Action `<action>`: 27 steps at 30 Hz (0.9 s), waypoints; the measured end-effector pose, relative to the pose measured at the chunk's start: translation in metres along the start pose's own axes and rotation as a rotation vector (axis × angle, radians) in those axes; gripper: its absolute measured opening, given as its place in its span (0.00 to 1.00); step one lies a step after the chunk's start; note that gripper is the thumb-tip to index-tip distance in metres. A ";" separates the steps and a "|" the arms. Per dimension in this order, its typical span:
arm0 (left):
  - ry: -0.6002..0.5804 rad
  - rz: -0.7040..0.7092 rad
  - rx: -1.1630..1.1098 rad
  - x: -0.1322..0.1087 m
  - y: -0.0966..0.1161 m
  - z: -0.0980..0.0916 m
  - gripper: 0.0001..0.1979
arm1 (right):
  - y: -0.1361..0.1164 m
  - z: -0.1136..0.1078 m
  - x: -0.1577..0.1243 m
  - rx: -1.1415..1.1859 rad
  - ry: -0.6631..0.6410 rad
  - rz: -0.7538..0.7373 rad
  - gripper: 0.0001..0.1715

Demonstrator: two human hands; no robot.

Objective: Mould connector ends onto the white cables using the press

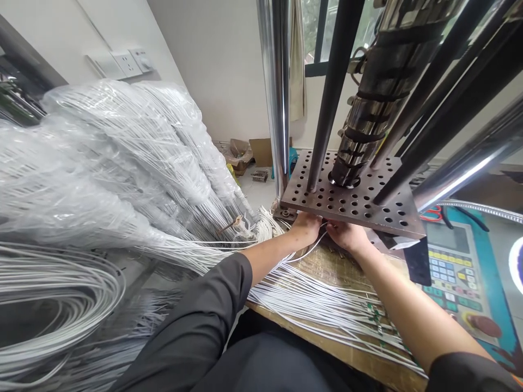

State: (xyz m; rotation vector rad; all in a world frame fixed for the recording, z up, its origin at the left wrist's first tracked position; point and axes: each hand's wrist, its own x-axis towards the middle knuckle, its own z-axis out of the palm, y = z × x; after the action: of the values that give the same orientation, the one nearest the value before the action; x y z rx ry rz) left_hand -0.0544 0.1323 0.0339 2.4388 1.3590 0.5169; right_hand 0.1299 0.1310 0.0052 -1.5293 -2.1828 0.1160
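Note:
My left hand [307,228] reaches under the front edge of a perforated metal plate [347,207], its fingers hidden there. Close beside it, my right hand [346,235] is also partly beneath the plate, with its visible fingers curled together. A thin white cable [311,246] runs up to the fingertips of my right hand, which appears closed on it; its end is out of sight. Below my forearms, a spread of white cables [310,299] lies across the wooden worktop [322,265]. Small green and metal parts [373,313] sit among the cables on the right.
Dark rods and a banded metal barrel [368,117] rise from the plate, with a chrome column [278,98] at left. Plastic-wrapped cable bundles [122,141] fill the left side. A teal control panel [457,267] with a red knob and red-handled scissors [432,214] are at right.

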 end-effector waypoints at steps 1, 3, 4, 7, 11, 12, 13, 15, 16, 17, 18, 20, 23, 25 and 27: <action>-0.010 -0.013 0.015 0.001 0.000 0.000 0.16 | -0.003 -0.002 -0.003 -0.031 -0.028 -0.011 0.20; -0.037 -0.024 0.050 0.002 -0.002 0.000 0.15 | -0.008 -0.006 -0.007 -0.059 -0.046 -0.039 0.22; -0.050 -0.010 0.080 0.000 -0.003 -0.001 0.15 | -0.010 -0.009 -0.008 -0.058 -0.042 -0.052 0.23; -0.034 0.075 0.164 -0.011 -0.009 -0.006 0.14 | -0.011 -0.012 -0.007 -0.032 -0.027 -0.056 0.26; 0.147 0.033 0.118 -0.023 -0.018 -0.016 0.16 | -0.003 -0.011 -0.004 0.089 -0.033 0.007 0.27; 0.161 0.007 0.092 -0.023 -0.019 -0.018 0.17 | -0.002 -0.011 -0.003 0.111 -0.033 0.015 0.28; 0.146 -0.011 0.071 -0.022 -0.020 -0.019 0.17 | -0.003 -0.012 -0.002 0.118 -0.033 0.013 0.28; 0.073 -0.014 0.048 -0.019 -0.022 -0.019 0.17 | -0.007 -0.013 0.000 0.090 -0.043 -0.030 0.29; 0.044 -0.001 0.047 -0.017 -0.023 -0.018 0.17 | -0.011 -0.014 0.002 0.068 -0.057 -0.064 0.29; 0.030 0.016 0.053 -0.015 -0.024 -0.017 0.16 | -0.015 -0.015 0.003 0.046 -0.074 -0.101 0.29; 0.025 0.036 0.066 -0.014 -0.025 -0.016 0.16 | -0.020 -0.015 0.004 0.025 -0.089 -0.133 0.30; 0.011 0.073 0.106 -0.013 -0.027 -0.015 0.15 | -0.027 -0.014 0.006 -0.007 -0.094 -0.159 0.31; -0.029 0.092 0.172 -0.015 -0.027 -0.018 0.14 | -0.029 -0.013 0.008 -0.011 -0.081 -0.162 0.31; -0.020 0.081 0.201 -0.018 -0.023 -0.020 0.13 | -0.022 -0.014 0.004 0.032 -0.087 -0.166 0.29; 0.030 0.067 0.208 -0.023 -0.014 -0.020 0.13 | -0.008 -0.016 -0.006 0.108 -0.063 -0.120 0.28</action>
State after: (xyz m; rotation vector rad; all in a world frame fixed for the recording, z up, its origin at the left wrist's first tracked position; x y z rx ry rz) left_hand -0.0852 0.1209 0.0422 2.6602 1.4110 0.4491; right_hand 0.1316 0.1199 0.0205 -1.3498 -2.2724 0.2417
